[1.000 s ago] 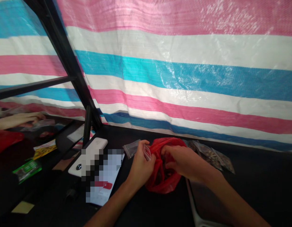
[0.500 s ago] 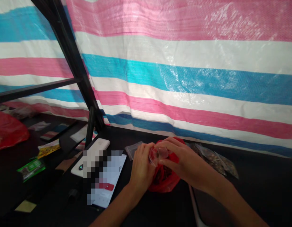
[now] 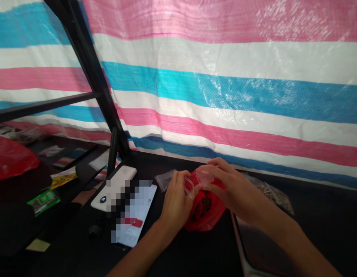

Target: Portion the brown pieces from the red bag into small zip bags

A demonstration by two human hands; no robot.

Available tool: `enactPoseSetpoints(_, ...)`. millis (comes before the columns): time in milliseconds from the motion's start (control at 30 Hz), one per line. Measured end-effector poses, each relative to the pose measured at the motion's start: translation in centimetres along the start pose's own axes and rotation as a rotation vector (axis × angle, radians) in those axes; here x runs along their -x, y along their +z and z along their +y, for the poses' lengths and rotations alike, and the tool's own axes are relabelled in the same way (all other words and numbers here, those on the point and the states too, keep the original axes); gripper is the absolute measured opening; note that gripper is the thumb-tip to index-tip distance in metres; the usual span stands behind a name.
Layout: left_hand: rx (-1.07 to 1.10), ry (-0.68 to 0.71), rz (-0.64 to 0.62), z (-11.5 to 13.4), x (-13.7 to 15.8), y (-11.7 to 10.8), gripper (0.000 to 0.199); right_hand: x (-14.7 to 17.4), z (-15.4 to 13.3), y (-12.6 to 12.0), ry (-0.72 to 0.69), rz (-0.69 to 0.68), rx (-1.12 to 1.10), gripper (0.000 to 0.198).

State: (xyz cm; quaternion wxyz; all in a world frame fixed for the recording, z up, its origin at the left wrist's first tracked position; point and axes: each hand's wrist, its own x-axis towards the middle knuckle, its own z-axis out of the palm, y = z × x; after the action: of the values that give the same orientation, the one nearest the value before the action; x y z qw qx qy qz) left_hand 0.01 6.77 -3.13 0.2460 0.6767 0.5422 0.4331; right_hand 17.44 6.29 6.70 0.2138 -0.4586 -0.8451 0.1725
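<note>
My left hand (image 3: pixel 176 198) is closed on a small clear plastic bag (image 3: pixel 189 186), holding its mouth apart. In my right hand (image 3: pixel 232 184) is a small clear plastic cup (image 3: pixel 205 177), pinched between thumb and fingers just right of the bag's mouth. Below both hands a red plastic bag (image 3: pixel 215 220) lies open with dark brown bits inside. Whether the cup or the small bag contains anything, I cannot tell. Another clear zip bag (image 3: pixel 164 181) lies flat behind my left hand.
A phone with a lit screen (image 3: pixel 138 223) and a white device (image 3: pixel 123 175) lie to the left. Clear bags of brown pieces (image 3: pixel 272 194) are behind my right forearm, with a dark flat device (image 3: pixel 262 246) beneath it. A black frame (image 3: pixel 88 69) stands before the striped sheet (image 3: pixel 224 92).
My right hand has drawn the cup slightly up and to the right, away from the small bag's mouth. More of the red bag's dark contents now shows. The view has shifted slightly.
</note>
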Motion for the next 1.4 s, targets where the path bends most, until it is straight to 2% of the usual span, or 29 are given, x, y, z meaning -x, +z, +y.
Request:
enactPoseSetpoints(133,-0.114,-0.159,0.045,1.3,-0.4,-2.0,0.024,0.8,0.4,-1.0,0.048,-0.194,-0.009,0.021)
enactPoseSetpoints(267,-0.286,-0.266,-0.176,2.7,0.2,-3.7,0.034,1.3,1.0,-0.2,0.079,-0.348,0.079,0.022)
enactPoseSetpoints(367,-0.219,-0.274,-0.342,2.6,1.0,-3.7,0.035,1.2,1.0,1.1,0.103,-0.404,0.191,0.028)
enactPoseSetpoints(433,-0.133,-0.281,-0.38,2.1,1.0,-3.3,0.028,0.9,0.6,1.8,0.117,-0.427,0.251,0.03)
enactPoseSetpoints(500,-0.059,-0.291,-0.335,1.7,0.7,-3.2,0.025,0.7,0.1,2.2,0.13,-0.443,0.286,0.029)
enactPoseSetpoints(700,-0.001,-0.304,-0.062,1.4,-1.2,-4.1,0.023,0.6,-0.8,2.1,0.212,-0.468,0.341,0.016)
enactPoseSetpoints(800,0.147,-0.284,0.009,1.1,-1.5,-4.2,0.024,0.9,-0.6,2.0,0.21,-0.471,0.327,0.021)
enactPoseSetpoints(967,0.334,-0.218,-0.03,1.4,-1.2,-3.9,0.024,1.0,-0.5,1.9,0.159,-0.487,0.258,0.029)
enactPoseSetpoints(1100,0.333,-0.21,0.062,1.9,-1.0,-4.1,0.023,0.8,-0.3,1.6,0.192,-0.488,0.303,0.03)
enactPoseSetpoints(1233,0.227,-0.148,-0.04,1.8,-1.1,-3.9,0.021,0.8,0.1,1.4,0.227,-0.522,0.333,0.024)
enactPoseSetpoints(1400,0.179,-0.188,-0.162,0.8,-1.2,-3.0,0.021,0.4,0.2,1.7,0.268,-0.472,0.457,0.03)
